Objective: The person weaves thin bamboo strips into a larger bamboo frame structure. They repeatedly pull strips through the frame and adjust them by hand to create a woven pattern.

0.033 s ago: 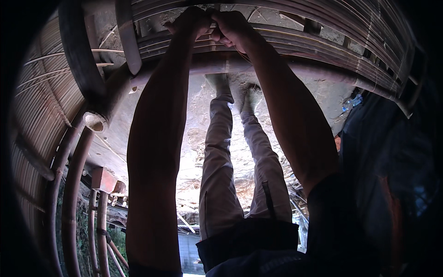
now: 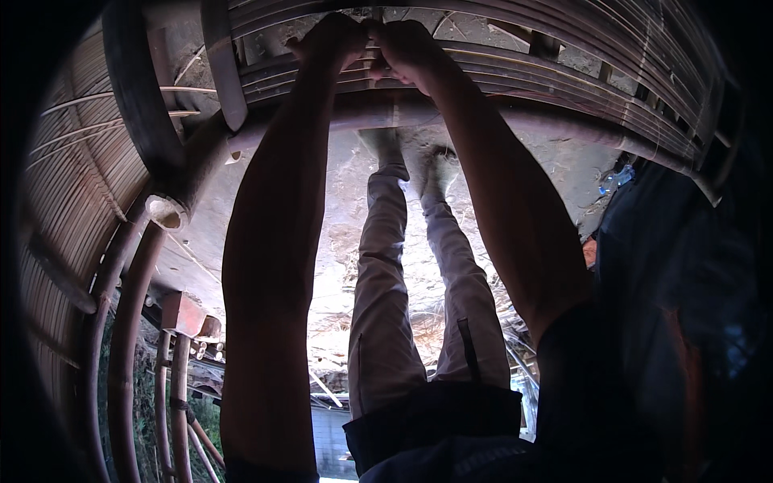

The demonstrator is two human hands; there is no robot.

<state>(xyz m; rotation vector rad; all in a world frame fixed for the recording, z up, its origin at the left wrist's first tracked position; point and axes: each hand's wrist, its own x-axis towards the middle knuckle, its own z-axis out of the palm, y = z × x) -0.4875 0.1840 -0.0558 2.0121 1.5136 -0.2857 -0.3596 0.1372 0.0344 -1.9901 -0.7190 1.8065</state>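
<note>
Both my hands meet at the far middle, over a row of long thin bamboo slats [image 2: 531, 71]. My left hand [image 2: 336, 37] is closed, its back dark in shadow. Close against it, my right hand [image 2: 405, 50] has its fingers curled in. Whatever is pinched between them is hidden or too small to make out. Just nearer than the hands, a thick bamboo pole [image 2: 419, 111] runs across under my forearms. A thin reddish strand shows near my right wrist, but I cannot tell whether it is held.
At the left stand dark curved bars [image 2: 133, 88], a cut hollow bamboo end [image 2: 166, 212] and a slatted panel [image 2: 60, 209]. My legs [image 2: 378, 298] stand on a dirt floor [image 2: 330, 209]. A crumpled clear plastic piece [image 2: 618, 177] lies at right, beside dark cloth [image 2: 684, 266].
My right hand has turned slightly and its fingers have shifted a little against the left hand. My left hand stays nearly in place; the slats and pole look the same.
</note>
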